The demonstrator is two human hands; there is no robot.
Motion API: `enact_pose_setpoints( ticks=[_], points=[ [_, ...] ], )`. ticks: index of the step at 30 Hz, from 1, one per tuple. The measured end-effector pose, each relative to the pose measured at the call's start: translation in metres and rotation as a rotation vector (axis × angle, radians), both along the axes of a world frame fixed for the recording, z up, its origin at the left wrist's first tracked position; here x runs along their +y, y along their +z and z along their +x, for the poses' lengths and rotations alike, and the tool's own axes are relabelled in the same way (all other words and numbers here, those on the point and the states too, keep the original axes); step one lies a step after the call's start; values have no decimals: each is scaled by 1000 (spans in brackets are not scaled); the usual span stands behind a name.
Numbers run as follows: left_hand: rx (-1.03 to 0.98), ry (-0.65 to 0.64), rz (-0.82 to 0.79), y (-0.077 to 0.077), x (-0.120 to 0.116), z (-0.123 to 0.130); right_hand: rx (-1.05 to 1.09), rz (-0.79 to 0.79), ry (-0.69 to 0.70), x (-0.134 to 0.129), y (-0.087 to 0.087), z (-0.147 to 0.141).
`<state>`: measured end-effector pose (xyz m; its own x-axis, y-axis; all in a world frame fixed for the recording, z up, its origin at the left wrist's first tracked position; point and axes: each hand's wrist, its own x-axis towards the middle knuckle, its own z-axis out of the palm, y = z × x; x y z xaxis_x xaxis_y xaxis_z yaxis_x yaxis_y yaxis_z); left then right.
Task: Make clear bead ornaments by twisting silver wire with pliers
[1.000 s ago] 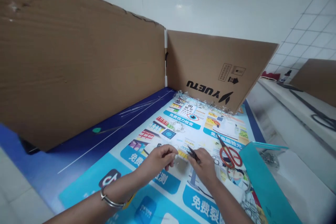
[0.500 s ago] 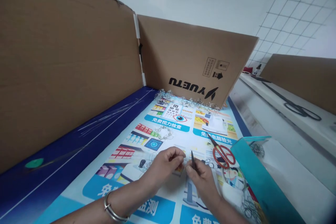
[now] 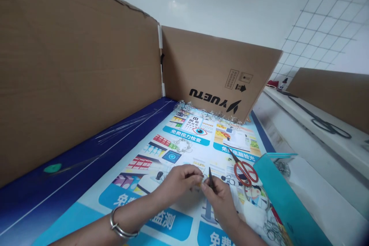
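Note:
My left hand point(image 3: 184, 180), with a silver bangle on its wrist, is closed in a pinch near the middle of the printed sheet; what it pinches is too small to make out. My right hand point(image 3: 217, 196) is closed on a dark pointed tool point(image 3: 210, 178), its tip pointing up and away. The fingertips of both hands nearly meet. Red-handled scissors point(image 3: 246, 173) lie right of my right hand. A loose ring of thin wire pieces point(image 3: 183, 145) rests beyond my left hand.
Cardboard panels point(image 3: 80, 73) stand at the left and back. Wire pieces point(image 3: 213, 116) line the back panel's foot. At the right are a teal-edged box point(image 3: 288, 196), a white pad point(image 3: 255, 215), tangled wire point(image 3: 273, 231) and a ledge holding dark scissors point(image 3: 331, 127).
The fingertips of my hands have come closer together. The view has shifted slightly, so the panels and sheet appear a little lower and further right.

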<state>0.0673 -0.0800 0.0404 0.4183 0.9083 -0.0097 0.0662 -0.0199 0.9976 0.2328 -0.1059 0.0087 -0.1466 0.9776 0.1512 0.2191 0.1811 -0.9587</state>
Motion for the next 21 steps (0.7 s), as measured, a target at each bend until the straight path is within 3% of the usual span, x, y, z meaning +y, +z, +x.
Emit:
enact_pose_setpoints(
  ticks=[7, 13, 16, 21],
  points=[
    [201, 11, 197, 3, 3, -3, -87, 8, 33, 4, -1, -1],
    [220, -30, 310, 2, 5, -3, -165, 39, 77, 6, -6, 0],
    [174, 20, 263, 1, 2, -2, -196, 61, 88, 6, -4, -2],
    [-49, 146, 25, 1, 3, -4, -254, 120, 146, -1, 5, -11]
  ],
)
